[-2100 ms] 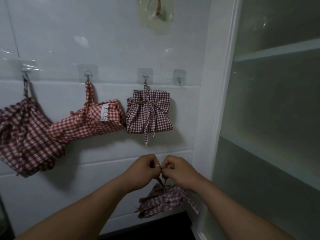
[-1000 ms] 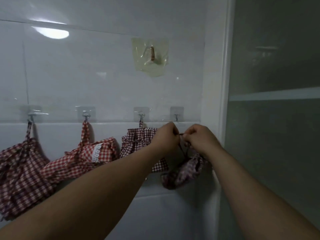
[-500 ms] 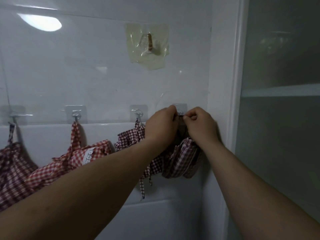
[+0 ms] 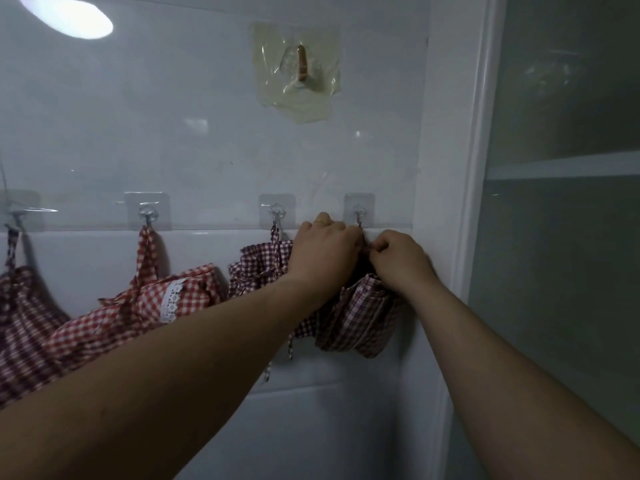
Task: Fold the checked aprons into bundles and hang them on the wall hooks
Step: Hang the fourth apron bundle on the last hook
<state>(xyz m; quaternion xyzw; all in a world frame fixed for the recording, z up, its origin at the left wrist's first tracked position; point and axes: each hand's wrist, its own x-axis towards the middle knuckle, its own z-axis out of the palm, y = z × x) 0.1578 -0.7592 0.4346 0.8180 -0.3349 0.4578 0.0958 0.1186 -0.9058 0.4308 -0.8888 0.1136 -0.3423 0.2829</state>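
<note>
Both hands were up at the rightmost hook (image 4: 359, 216). The left hand (image 4: 323, 252) and right hand (image 4: 398, 259), fingers curled, pinched the top of the plaid bundle (image 4: 356, 318) just below it. Further left of that hook, a lace-trimmed red bundle (image 4: 138, 306) hung.

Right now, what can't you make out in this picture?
Head view only:
- Whether the tie of the fourth bundle is over the rightmost hook: the left hand and right hand cover it.
- The third bundle: partly behind the left arm.
- The leftmost bundle: cut off by the left edge.
- The cupboard contents: frosted door, too dim.
</note>
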